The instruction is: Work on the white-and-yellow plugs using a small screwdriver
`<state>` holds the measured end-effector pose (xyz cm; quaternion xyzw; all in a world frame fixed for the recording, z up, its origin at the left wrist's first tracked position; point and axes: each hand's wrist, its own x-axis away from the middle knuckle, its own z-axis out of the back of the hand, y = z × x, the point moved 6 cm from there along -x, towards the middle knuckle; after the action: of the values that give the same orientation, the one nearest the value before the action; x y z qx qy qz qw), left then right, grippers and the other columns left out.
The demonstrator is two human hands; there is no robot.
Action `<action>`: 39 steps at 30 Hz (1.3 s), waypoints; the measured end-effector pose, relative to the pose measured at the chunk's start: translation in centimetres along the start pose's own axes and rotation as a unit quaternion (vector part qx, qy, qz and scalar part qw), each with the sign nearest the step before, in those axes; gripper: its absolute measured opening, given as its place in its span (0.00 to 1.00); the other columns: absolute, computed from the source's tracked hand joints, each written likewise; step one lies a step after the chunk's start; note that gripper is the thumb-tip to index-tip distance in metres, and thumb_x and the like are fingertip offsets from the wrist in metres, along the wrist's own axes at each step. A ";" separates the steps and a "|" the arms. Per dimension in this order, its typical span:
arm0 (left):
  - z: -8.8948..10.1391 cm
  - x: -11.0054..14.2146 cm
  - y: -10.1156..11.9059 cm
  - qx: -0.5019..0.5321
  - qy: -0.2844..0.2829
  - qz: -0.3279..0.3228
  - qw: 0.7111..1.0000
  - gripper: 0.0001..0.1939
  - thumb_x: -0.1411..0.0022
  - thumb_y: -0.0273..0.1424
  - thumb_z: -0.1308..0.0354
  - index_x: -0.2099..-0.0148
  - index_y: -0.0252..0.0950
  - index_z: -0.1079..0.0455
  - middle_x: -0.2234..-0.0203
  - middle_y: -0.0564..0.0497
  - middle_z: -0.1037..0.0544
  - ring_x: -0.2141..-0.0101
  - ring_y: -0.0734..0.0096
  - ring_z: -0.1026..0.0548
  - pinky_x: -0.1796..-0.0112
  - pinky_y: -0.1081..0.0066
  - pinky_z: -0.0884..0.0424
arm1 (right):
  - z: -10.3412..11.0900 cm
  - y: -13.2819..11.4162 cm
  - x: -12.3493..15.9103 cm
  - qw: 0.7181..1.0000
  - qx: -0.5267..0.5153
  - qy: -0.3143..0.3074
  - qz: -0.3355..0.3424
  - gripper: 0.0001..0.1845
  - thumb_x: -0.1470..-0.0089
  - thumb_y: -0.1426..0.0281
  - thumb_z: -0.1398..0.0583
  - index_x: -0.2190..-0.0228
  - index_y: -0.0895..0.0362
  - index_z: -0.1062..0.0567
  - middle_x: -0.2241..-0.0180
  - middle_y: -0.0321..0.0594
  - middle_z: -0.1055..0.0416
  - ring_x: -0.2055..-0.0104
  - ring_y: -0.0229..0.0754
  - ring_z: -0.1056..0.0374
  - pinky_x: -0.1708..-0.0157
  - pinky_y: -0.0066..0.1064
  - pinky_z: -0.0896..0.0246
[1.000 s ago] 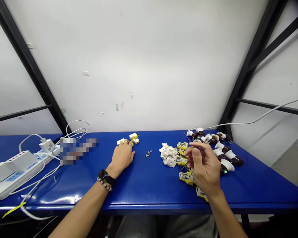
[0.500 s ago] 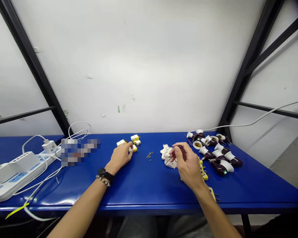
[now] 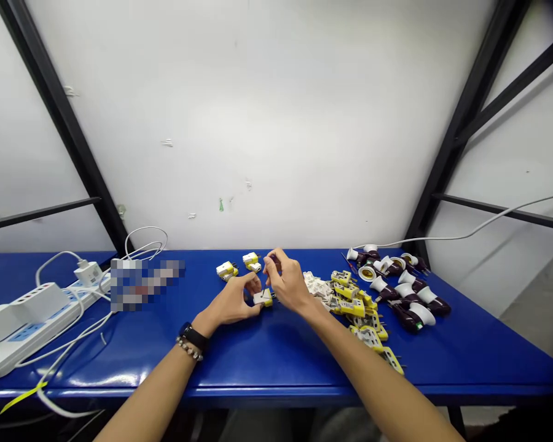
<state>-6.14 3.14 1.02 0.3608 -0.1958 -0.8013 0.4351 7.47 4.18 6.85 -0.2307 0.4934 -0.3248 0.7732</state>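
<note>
My left hand is shut on a small white and yellow plug, and my right hand meets it there. A small dark-handled screwdriver sits in my right fingers, mostly hidden, with its thin tip near the plug. Just beyond my left fingers lie several similar plugs. To the right stands a heap of yellow and white plug parts, and past it several brown and white lamp holders.
The blue table runs across the view. At its left stand a white power strip and white cables, next to a pixelated patch. A white wall with black steel struts stands behind.
My right hand has moved left from the heap to my left hand. My left hand has moved right and now grips a plug. The heap's yellow parts now show uncovered.
</note>
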 end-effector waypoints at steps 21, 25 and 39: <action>-1.8 0.5 -0.5 0.193 -0.018 0.069 0.979 0.14 0.36 0.39 0.40 0.62 0.33 0.21 0.66 0.46 0.16 0.63 0.59 0.20 0.59 0.65 0.25 | -1.0 0.9 1.3 0.998 -0.052 -0.046 0.008 0.10 0.36 0.65 0.45 0.64 0.54 0.24 0.69 0.38 0.25 0.71 0.40 0.30 0.68 0.30 0.34; -2.0 0.5 -1.1 0.201 -0.010 0.085 0.976 0.13 0.39 0.39 0.37 0.63 0.33 0.24 0.69 0.47 0.17 0.67 0.62 0.20 0.62 0.67 0.25 | -0.4 1.0 1.2 0.998 -0.052 -0.005 0.017 0.11 0.39 0.62 0.39 0.60 0.55 0.22 0.64 0.41 0.23 0.69 0.40 0.28 0.67 0.30 0.32; -1.8 0.5 0.0 0.188 0.009 0.066 0.980 0.16 0.37 0.42 0.39 0.62 0.32 0.23 0.67 0.46 0.17 0.66 0.61 0.20 0.61 0.65 0.24 | -0.7 1.4 1.6 0.996 -0.083 -0.026 -0.027 0.15 0.35 0.59 0.46 0.57 0.54 0.24 0.70 0.37 0.25 0.74 0.38 0.31 0.72 0.28 0.36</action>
<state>-4.97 2.69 -0.34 0.4296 -0.3626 -0.7166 0.4129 7.66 3.93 4.63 -0.3154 0.4917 -0.2971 0.7553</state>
